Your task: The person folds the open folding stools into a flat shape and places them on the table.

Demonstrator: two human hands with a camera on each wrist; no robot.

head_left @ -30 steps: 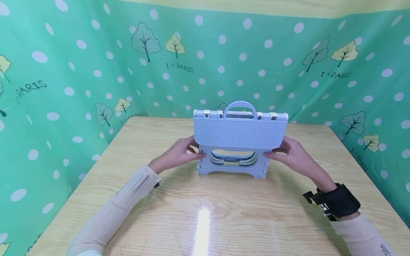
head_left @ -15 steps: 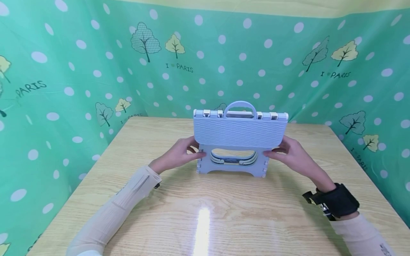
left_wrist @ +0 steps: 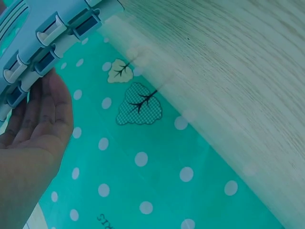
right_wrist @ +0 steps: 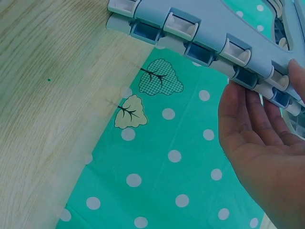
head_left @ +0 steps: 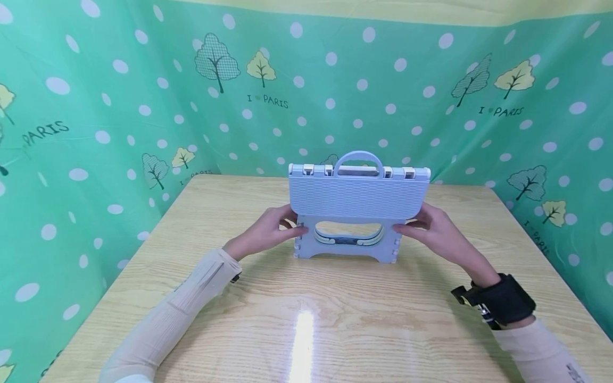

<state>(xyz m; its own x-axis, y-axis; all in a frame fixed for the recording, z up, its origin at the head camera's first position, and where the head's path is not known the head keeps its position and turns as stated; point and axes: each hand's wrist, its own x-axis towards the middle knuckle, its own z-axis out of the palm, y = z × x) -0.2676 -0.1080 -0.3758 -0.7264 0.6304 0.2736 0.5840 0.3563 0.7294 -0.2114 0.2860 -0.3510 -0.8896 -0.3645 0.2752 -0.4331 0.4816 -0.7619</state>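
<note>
A light blue folding stool (head_left: 359, 197) stands upright on the table, its textured top folded down in front and a loop handle (head_left: 360, 155) on its upper edge. At the left end of the leg panel (head_left: 348, 252), my left hand (head_left: 268, 229) grips the edge, thumb in front and fingers behind. My right hand (head_left: 428, 229) holds the opposite edge in the same way. Fingers against the hinged side (left_wrist: 47, 40) show in the left wrist view. Hinge segments (right_wrist: 209, 45) and curled fingers (right_wrist: 257, 117) appear in the right wrist view.
The wooden table (head_left: 239, 314) reaches back to a green dotted curtain (head_left: 287, 106), which also hangs along both sides. Black straps (head_left: 503, 300) with a small device sit on the right wrist. A bright light reflection lies on the table in front.
Both hands keep their grip and stay nearly in place. The stool's front feet have shifted slightly backward, and the view through its oval opening has changed a little.
</note>
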